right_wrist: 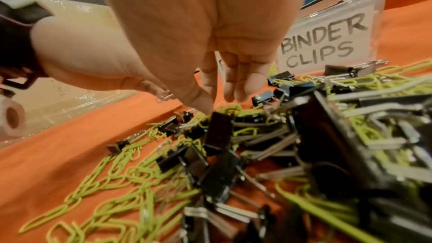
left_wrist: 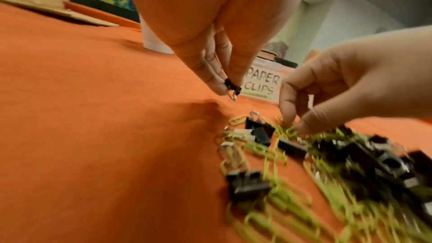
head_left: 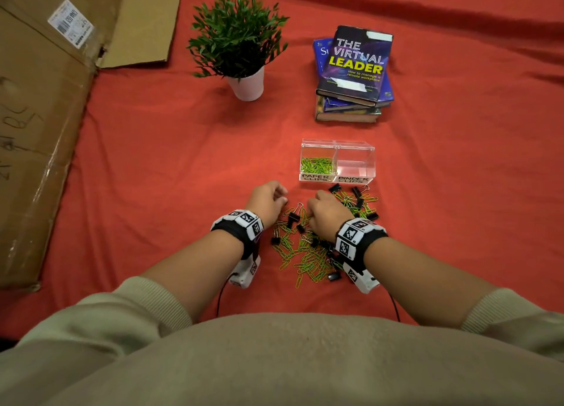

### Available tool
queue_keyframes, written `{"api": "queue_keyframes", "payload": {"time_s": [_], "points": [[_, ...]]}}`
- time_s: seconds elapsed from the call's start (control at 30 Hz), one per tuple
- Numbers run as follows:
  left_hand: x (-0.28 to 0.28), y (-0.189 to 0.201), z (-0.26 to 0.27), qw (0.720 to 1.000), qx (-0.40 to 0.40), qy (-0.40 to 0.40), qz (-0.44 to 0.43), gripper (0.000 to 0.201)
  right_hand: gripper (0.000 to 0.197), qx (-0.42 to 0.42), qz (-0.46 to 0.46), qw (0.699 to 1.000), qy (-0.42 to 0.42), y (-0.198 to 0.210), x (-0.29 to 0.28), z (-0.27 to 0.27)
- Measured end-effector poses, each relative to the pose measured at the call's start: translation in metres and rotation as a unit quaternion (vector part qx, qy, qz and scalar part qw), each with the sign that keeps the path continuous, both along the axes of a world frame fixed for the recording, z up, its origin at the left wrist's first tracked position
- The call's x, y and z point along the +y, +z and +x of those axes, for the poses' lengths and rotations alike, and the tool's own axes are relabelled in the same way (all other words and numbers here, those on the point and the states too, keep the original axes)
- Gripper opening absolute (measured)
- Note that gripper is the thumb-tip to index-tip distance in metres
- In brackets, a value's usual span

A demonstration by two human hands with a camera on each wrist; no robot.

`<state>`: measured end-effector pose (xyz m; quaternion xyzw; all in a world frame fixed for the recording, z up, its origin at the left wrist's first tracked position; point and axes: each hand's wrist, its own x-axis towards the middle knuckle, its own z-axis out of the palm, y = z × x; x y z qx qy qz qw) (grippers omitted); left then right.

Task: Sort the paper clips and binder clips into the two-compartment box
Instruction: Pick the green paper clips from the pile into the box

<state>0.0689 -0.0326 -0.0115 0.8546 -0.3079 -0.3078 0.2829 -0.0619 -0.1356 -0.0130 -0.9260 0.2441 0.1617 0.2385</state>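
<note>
left hand pinches a binder clip at the pile's left edge.

From our head we looked steeply down at the clip pile; both wrist cameras skimmed low and close along our fingers, sharing that pile.

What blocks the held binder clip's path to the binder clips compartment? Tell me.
Nothing solid is visible. The left hand pinches a binder clip left of the box. The BINDER CLIPS compartment is open-topped, on the far side of the paper clips compartment.
</note>
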Motion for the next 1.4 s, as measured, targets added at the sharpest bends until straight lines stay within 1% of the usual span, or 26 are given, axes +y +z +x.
{"api": "queue_keyframes", "payload": {"time_s": [0.1,0.2,0.27,0.37,0.4,0.47,0.53,0.63,0.77,0.83,0.9,0.93,0.97,1.03,1.1,1.17,1.23,1.3,1.4], "points": [[-0.011,0.004,0.002,0.999,0.016,0.030,-0.020,0.013,0.026,-0.032,-0.003,0.999,0.019,0.003,0.003,0.003],[-0.011,0.004,0.005,0.999,-0.010,0.030,-0.003,0.016,0.036,-0.013,-0.001,0.998,0.060,0.003,0.010,0.008],[-0.001,0.005,0.005,0.999,-0.036,0.004,0.026,0.015,0.035,0.005,-0.006,0.997,0.071,0.003,0.013,0.011],[0.020,0.006,-0.001,0.993,-0.034,-0.053,0.099,0.005,0.031,0.003,0.007,0.998,0.063,0.004,0.016,0.014],[0.028,0.005,-0.004,0.988,-0.034,-0.072,0.130,0.005,0.030,0.001,0.018,0.998,0.053,0.004,0.016,0.014],[0.039,0.003,-0.012,0.975,-0.046,-0.107,0.188,0.016,0.026,-0.001,0.032,0.999,0.032,0.003,0.014,0.013],[0.044,0.001,-0.020,0.969,-0.053,-0.121,0.211,0.023,0.023,-0.006,0.048,0.999,0.007,0.003,0.010,0.013],[0.045,0.000,-0.024,0.971,-0.038,-0.125,0.199,0.021,0.015,-0.049,0.070,0.995,-0.046,0.009,0.004,0.009],[0.044,0.006,-0.019,0.977,-0.022,-0.110,0.180,0.019,0.008,-0.095,0.097,0.980,-0.147,0.014,-0.016,-0.005],[0.042,0.010,-0.015,0.983,-0.016,-0.096,0.158,0.019,0.007,-0.107,0.065,0.978,-0.169,0.013,-0.029,-0.014],[0.036,0.015,-0.012,0.988,0.000,-0.086,0.132,0.021,0.013,-0.111,0.002,0.982,-0.151,0.010,-0.036,-0.021],[0.031,0.017,-0.011,0.989,0.005,-0.083,0.119,0.021,0.018,-0.118,-0.014,0.983,-0.138,0.009,-0.035,-0.023],[0.025,0.018,-0.010,0.991,0.005,-0.082,0.105,0.020,0.022,-0.124,-0.016,0.985,-0.119,0.010,-0.030,-0.024],[0.010,0.018,-0.010,0.994,0.000,-0.083,0.076,0.016,0.027,-0.118,-0.006,0.992,-0.044,0.009,-0.014,-0.022],[-0.006,0.017,-0.011,0.996,-0.007,-0.080,0.048,0.011,0.031,-0.080,0.006,0.996,0.042,0.006,0.002,-0.019],[-0.017,0.015,-0.011,0.996,-0.012,-0.076,0.035,0.010,0.034,-0.042,-0.003,0.995,0.088,0.003,0.014,-0.015],[-0.019,0.014,-0.010,0.996,-0.020,-0.084,0.039,0.014,0.035,-0.030,-0.013,0.995,0.094,-0.001,0.018,-0.014],[-0.014,0.012,-0.008,0.992,-0.041,-0.111,0.052,0.018,0.033,-0.029,-0.012,0.996,0.086,-0.004,0.018,-0.015],[0.000,0.006,-0.007,0.972,-0.074,-0.204,0.091,0.023,0.028,-0.048,0.029,0.997,0.047,-0.005,0.014,-0.019]]}}
